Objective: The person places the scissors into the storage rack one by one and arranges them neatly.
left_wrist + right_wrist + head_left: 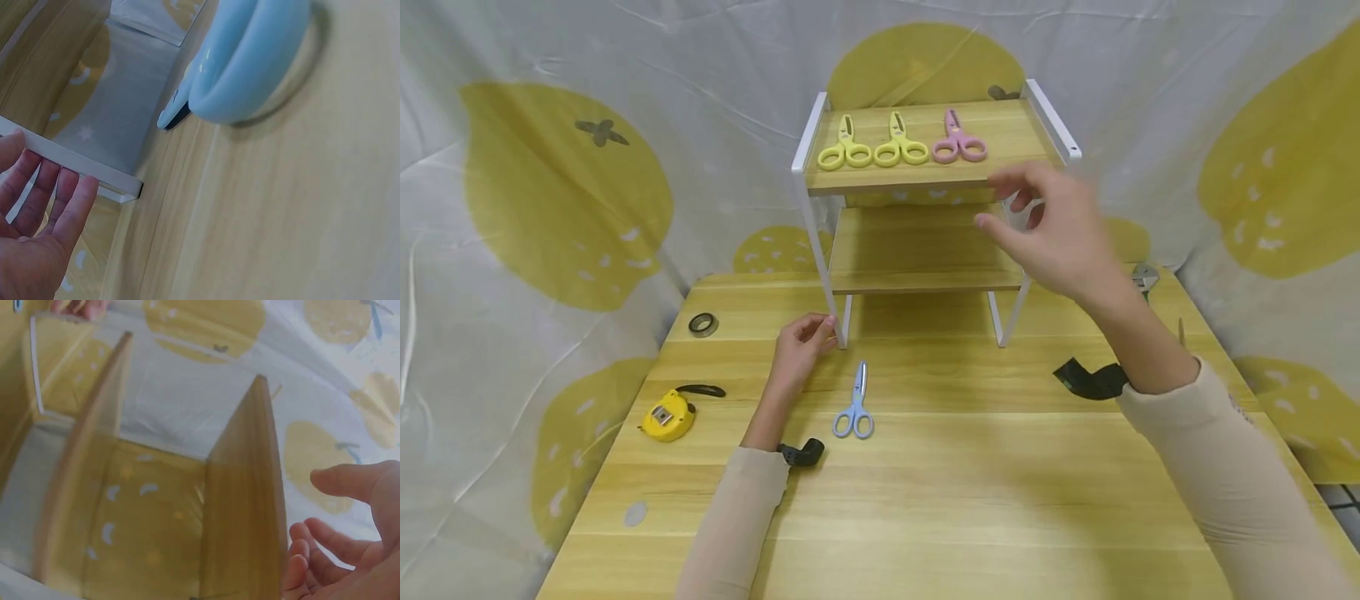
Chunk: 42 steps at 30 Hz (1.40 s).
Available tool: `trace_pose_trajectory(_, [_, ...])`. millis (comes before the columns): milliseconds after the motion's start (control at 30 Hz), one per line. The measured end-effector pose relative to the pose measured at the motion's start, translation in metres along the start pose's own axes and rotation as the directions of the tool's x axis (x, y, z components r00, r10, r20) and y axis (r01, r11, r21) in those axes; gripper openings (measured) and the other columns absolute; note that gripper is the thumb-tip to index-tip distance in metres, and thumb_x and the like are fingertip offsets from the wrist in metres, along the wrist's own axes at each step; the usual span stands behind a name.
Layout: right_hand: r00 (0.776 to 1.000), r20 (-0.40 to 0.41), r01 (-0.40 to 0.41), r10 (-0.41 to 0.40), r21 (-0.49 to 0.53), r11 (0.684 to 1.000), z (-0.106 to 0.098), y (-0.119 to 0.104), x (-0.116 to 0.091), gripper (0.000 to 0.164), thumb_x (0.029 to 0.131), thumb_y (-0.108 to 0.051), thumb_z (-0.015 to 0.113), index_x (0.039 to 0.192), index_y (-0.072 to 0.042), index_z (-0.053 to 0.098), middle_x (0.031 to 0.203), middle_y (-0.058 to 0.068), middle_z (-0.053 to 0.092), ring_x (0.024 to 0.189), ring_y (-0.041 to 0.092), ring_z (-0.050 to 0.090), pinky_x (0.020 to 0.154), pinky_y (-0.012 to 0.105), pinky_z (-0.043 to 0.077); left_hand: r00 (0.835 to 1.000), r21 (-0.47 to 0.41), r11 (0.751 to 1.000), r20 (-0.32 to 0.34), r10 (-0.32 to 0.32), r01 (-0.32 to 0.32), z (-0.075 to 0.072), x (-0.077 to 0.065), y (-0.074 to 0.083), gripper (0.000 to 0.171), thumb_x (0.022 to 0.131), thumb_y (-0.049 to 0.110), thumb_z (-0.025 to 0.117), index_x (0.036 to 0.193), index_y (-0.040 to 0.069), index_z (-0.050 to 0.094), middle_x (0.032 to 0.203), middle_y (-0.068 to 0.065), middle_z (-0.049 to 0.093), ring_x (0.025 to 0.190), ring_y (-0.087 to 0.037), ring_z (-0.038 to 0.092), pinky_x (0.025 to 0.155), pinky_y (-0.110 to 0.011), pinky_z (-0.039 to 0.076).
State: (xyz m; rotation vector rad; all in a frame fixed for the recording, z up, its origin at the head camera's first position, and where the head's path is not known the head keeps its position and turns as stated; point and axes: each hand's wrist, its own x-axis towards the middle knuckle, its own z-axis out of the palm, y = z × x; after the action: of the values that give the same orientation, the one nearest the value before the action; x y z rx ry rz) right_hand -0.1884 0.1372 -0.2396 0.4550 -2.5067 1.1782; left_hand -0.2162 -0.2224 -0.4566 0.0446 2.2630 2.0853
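A two-tier wooden shelf (925, 250) with a white frame stands at the back of the table. My left hand (799, 346) holds its front left leg (81, 164) near the foot, thumb on one side and fingers on the other. By the top board's front right corner hovers my right hand (1063, 229), fingers loosely bent, thumb apart, nothing held. On the top board lie two yellow scissors (846, 150) (897, 148) and a pink pair of scissors (953, 137), side by side. Blue scissors (857, 406) lie on the table right of my left hand, blades pointing toward the shelf.
Along the table's left side are a tape roll (703, 332), a yellow tape measure (668, 417) and a grey disc (636, 513). An adjustable wrench (1144, 279) lies at the back right, partly behind my right forearm. A lemon-print curtain (715, 142) hangs behind the table.
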Motion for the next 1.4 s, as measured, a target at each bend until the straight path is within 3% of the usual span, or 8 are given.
trace_pose_trajectory(200, [0.998, 0.056, 0.009, -0.012, 0.061, 0.998, 0.035, 0.018, -0.042, 0.037, 0.094, -0.021, 0.077, 0.128, -0.008, 0.067, 0.112, 0.008, 0.069, 0.096, 0.016, 0.056, 0.075, 0.023, 0.049, 1.0, 0.03, 1.0, 0.009, -0.003, 0.002, 0.002, -0.009, 0.013, 0.042, 0.105, 0.023, 0.062, 0.128, -0.013, 0.06, 0.136, -0.035, 0.055, 0.13, -0.049, 0.055, 0.107, -0.042, 0.057])
trace_pose_trajectory(367, [0.987, 0.159, -0.005, -0.016, 0.129, 0.992, 0.071, 0.028, -0.07, 0.04, 0.094, -0.023, 0.079, 0.128, -0.007, 0.065, 0.113, 0.006, 0.069, 0.099, 0.019, 0.058, 0.079, 0.036, 0.054, 1.0, 0.015, 1.0, -0.004, -0.009, 0.009, 0.002, -0.008, 0.014, 0.045, 0.105, 0.022, 0.062, 0.133, -0.014, 0.056, 0.137, -0.035, 0.055, 0.13, -0.05, 0.054, 0.105, -0.041, 0.058])
trace_pose_trajectory(500, [0.972, 0.234, -0.06, 0.017, 0.177, 0.982, 0.101, 0.038, -0.087, 0.041, 0.094, -0.023, 0.079, 0.129, -0.009, 0.064, 0.116, 0.004, 0.068, 0.102, 0.02, 0.058, 0.082, 0.041, 0.056, 1.0, -0.01, 1.0, -0.007, -0.02, 0.02, 0.002, -0.006, 0.013, 0.042, 0.105, 0.021, 0.063, 0.13, -0.012, 0.059, 0.137, -0.036, 0.054, 0.131, -0.051, 0.053, 0.105, -0.042, 0.058])
trace_pose_trajectory(733, [0.94, 0.333, -0.141, 0.074, 0.182, 0.973, 0.154, 0.059, -0.106, 0.045, 0.093, -0.029, 0.079, 0.131, -0.01, 0.064, 0.118, 0.004, 0.068, 0.105, 0.025, 0.06, 0.082, 0.035, 0.056, 1.0, -0.028, 0.999, 0.006, -0.023, 0.023, 0.002, -0.007, 0.012, 0.035, 0.105, 0.021, 0.063, 0.125, -0.008, 0.064, 0.138, -0.037, 0.053, 0.132, -0.051, 0.052, 0.109, -0.047, 0.055])
trace_pose_trajectory(900, [0.911, 0.402, -0.18, 0.092, 0.186, 0.966, 0.184, 0.064, -0.117, 0.057, 0.089, -0.032, 0.084, 0.133, -0.003, 0.062, 0.122, 0.015, 0.068, 0.108, 0.031, 0.061, 0.09, 0.044, 0.059, 1.0, -0.019, 1.0, 0.003, -0.02, 0.02, 0.0, -0.004, 0.009, 0.037, 0.105, 0.022, 0.063, 0.126, -0.009, 0.063, 0.138, -0.035, 0.054, 0.132, -0.05, 0.053, 0.109, -0.046, 0.056])
trace_pose_trajectory(1100, [0.873, 0.472, -0.236, 0.123, 0.189, 0.953, 0.21, 0.058, -0.129, 0.066, 0.083, -0.032, 0.088, 0.135, -0.001, 0.061, 0.123, 0.016, 0.067, 0.109, 0.033, 0.061, 0.092, 0.043, 0.057, 1.0, -0.017, 1.0, -0.009, -0.015, 0.014, -0.003, 0.005, -0.007, 0.042, 0.105, 0.025, 0.063, 0.13, -0.008, 0.061, 0.138, -0.031, 0.056, 0.132, -0.046, 0.054, 0.108, -0.043, 0.057])
trace_pose_trajectory(1400, [0.835, 0.522, -0.301, 0.176, 0.164, 0.939, 0.234, 0.054, -0.141, 0.073, 0.08, -0.038, 0.09, 0.137, -0.004, 0.06, 0.123, 0.01, 0.066, 0.108, 0.025, 0.059, 0.094, 0.04, 0.057, 1.0, -0.007, 1.0, -0.007, 0.011, -0.011, -0.002, 0.004, -0.014, 0.057, 0.102, 0.036, 0.066, 0.133, -0.011, 0.057, 0.137, -0.03, 0.056, 0.13, -0.043, 0.056, 0.107, -0.04, 0.058])
